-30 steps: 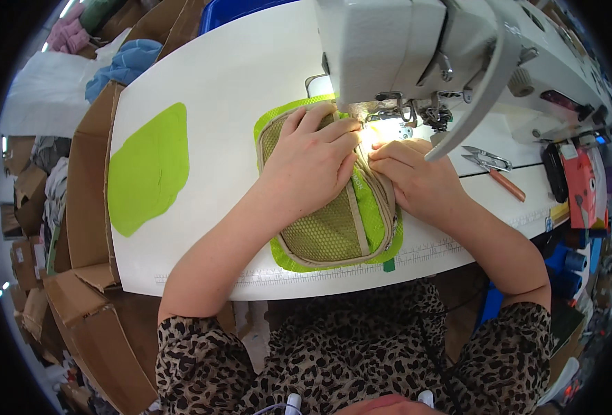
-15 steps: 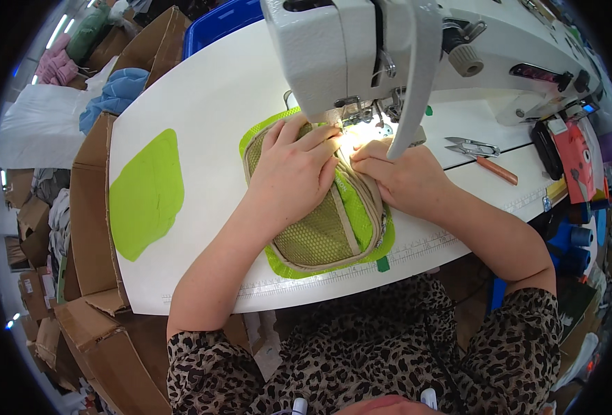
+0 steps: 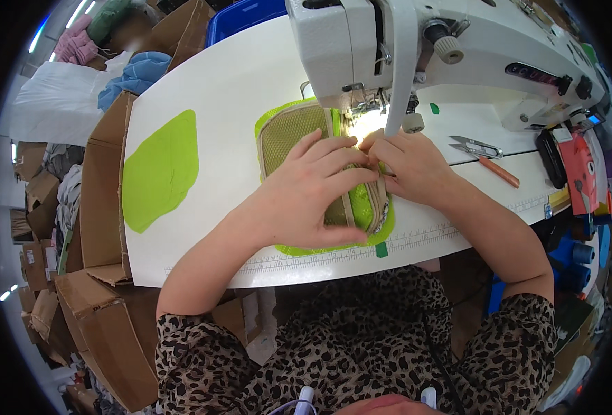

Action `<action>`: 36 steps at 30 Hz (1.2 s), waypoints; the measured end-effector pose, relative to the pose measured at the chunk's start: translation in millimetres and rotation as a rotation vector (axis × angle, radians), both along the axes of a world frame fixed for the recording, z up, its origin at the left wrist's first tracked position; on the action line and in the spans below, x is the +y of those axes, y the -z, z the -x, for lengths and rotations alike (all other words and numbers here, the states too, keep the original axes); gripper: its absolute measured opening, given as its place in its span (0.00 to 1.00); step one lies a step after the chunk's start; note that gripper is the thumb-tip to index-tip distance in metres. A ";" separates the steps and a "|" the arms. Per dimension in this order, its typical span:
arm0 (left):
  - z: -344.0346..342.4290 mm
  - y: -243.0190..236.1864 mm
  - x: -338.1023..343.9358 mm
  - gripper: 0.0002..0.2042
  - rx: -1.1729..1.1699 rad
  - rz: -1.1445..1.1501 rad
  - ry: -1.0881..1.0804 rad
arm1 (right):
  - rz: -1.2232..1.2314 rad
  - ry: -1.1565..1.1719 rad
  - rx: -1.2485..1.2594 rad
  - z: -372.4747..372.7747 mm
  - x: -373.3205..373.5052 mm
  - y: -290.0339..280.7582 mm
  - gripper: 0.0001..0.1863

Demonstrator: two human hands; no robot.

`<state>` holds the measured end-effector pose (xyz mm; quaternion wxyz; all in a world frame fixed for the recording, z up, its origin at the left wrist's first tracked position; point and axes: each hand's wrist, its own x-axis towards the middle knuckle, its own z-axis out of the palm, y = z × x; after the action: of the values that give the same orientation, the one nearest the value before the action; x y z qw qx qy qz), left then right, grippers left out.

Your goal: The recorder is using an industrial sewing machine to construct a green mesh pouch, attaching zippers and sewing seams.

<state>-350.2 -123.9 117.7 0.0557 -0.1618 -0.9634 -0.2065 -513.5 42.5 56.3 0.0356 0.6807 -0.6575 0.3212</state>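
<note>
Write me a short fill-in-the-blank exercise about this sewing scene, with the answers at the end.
1. The metal snips lie to the ____ of the right hand.
2. The flat green fabric lies to the ____ of the left hand.
3. The sewing machine beside the mesh pouch is mainly ____ in colour.
4. The small tab by the ruler markings is ____ in colour.

Missing words: right; left; white; green.

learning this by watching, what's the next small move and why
Perhaps ease the green mesh pouch slightly forward under the sewing machine head: the left hand spreads across it and the right hand curls at its edge, near the light.
</note>
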 end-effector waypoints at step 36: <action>-19.2 23.7 -4.4 0.27 0.044 -0.177 -0.061 | 0.002 -0.150 0.273 -22.9 6.5 -19.1 0.08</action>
<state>-331.0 -128.3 94.0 0.0974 -0.1314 -0.9443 -0.2856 -490.6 49.0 75.4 0.1013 0.7652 -0.5934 0.2281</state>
